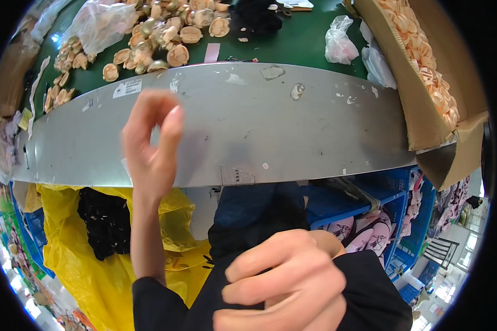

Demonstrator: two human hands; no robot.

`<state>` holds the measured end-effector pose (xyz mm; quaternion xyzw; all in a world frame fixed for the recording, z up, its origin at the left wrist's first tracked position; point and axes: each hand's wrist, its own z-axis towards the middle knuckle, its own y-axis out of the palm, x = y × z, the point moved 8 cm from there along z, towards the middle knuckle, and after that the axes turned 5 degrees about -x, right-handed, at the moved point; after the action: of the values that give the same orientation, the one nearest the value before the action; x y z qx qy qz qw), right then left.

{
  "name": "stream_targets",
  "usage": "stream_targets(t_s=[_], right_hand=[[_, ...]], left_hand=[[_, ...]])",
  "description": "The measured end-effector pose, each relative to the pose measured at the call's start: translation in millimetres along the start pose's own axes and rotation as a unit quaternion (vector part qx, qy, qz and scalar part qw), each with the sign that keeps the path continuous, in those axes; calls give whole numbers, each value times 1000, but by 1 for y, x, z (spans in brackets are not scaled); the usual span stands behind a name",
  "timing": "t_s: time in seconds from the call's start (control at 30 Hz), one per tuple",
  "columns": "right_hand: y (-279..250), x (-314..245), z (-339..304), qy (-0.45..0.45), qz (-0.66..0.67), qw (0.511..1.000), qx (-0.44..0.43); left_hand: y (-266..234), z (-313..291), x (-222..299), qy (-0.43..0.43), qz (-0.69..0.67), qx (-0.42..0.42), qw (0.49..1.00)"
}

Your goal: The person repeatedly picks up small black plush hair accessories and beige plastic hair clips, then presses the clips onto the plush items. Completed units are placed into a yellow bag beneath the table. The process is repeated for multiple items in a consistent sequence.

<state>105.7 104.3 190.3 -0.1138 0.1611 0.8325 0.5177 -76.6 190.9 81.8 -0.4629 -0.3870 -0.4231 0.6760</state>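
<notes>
My left hand [153,144] is raised over the grey metal ledge [292,138], left of the middle. Its thumb and fingers curl toward each other in a ring, slightly blurred; anything between the tips is too small to make out. Closer to me, low in the picture, my right hand [290,281] hangs in front of my dark clothing with its fingers bent inward. The back of that hand faces up and hides the palm, so I cannot see whether it holds anything. Neither hand touches the pile of peach-coloured rounded pieces [190,35] beyond the ledge.
A cardboard box [425,113] of peach-coloured curved pieces stands at right. On the green surface [298,38] lie clear plastic bags [341,41] and a black bundle [255,17]. Below the ledge are a yellow bag [77,276] with black items and blue crates [342,208] holding pink printed pieces.
</notes>
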Motion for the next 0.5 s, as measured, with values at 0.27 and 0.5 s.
stream_targets(t_s=[0.27, 0.5], right_hand=[[-68, 28, -6, 23, 13, 1000, 6], [-163, 61, -74, 320, -158, 932, 59]], left_hand=[[122, 179, -26, 274, 428, 3, 861], [166, 233, -79, 84, 410, -113, 901]])
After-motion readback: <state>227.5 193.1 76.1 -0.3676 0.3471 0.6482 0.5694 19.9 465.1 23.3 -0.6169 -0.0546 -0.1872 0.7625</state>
